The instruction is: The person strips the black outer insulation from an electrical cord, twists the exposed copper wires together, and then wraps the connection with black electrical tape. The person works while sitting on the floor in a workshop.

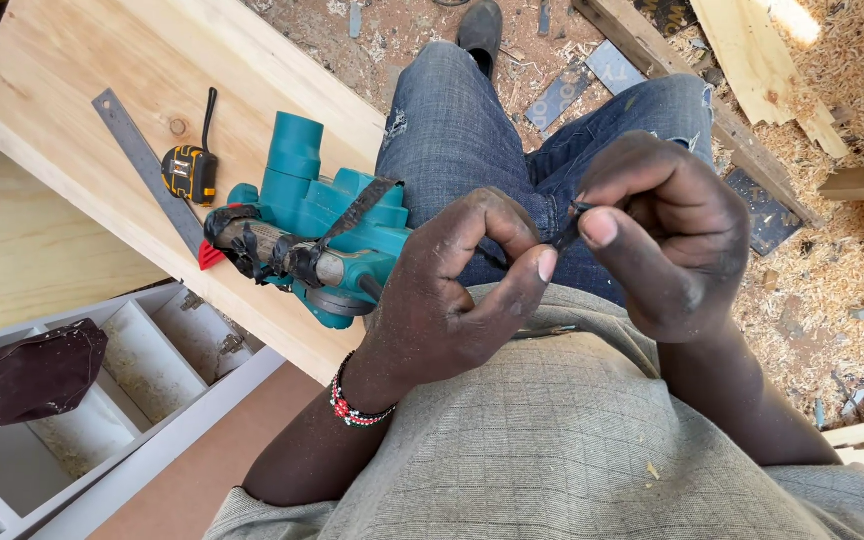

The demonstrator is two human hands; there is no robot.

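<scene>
Black thin strip (564,236) pinched between fingers of left hand (452,300) and right hand (657,235).

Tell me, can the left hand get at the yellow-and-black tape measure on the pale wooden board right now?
Probably, but not freely. The left hand shares a grip on a thin dark strip with the right hand, and the teal power tool lies between it and the yellow-and-black tape measure. It would likely need to let go and reach over.

Board's pretty crowded on the near end: planer (317,225), tape (190,172) and ruler (147,165) bunched together. Far end of the board (102,60) is open, plenty of room there.
</scene>
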